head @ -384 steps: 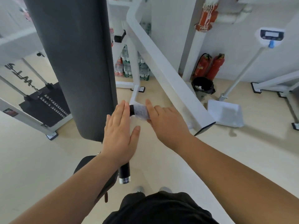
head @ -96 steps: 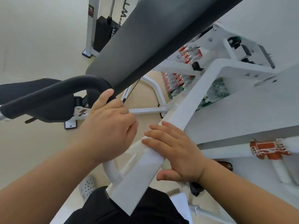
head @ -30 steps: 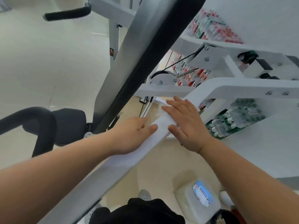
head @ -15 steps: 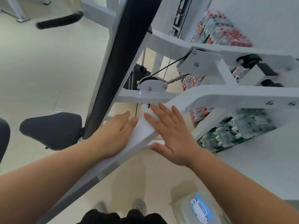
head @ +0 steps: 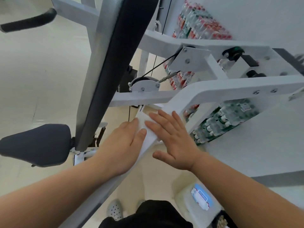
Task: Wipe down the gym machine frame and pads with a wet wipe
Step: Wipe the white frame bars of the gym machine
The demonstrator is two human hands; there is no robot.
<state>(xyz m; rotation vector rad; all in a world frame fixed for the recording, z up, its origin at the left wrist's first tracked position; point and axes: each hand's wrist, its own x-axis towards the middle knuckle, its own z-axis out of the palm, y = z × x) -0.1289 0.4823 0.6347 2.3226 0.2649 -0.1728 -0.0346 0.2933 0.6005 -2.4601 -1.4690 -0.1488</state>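
Observation:
A white slanted frame bar (head: 194, 94) of the gym machine runs from lower left to upper right. A white wet wipe (head: 145, 118) lies flat on the bar near its bend. My right hand (head: 171, 139) presses on the wipe with straight, spread fingers. My left hand (head: 122, 145) rests flat on the same bar just left of it, fingers straight, fingertips at the wipe's edge. The long dark back pad (head: 118, 60) rises at upper centre, and the dark seat pad (head: 37, 145) sits at the left.
A pulley (head: 144, 83) with a cable sits just beyond the hands. A pack of wipes (head: 199, 197) lies on a white box on the floor at lower right. Packs of bottled water (head: 225, 119) stand by the wall. A black foam handle (head: 28, 22) juts out upper left.
Over the last second both flat hands stayed on the slanted bar with the wipe under the right one; the view shifted and the hands sit slightly lower along the bar.

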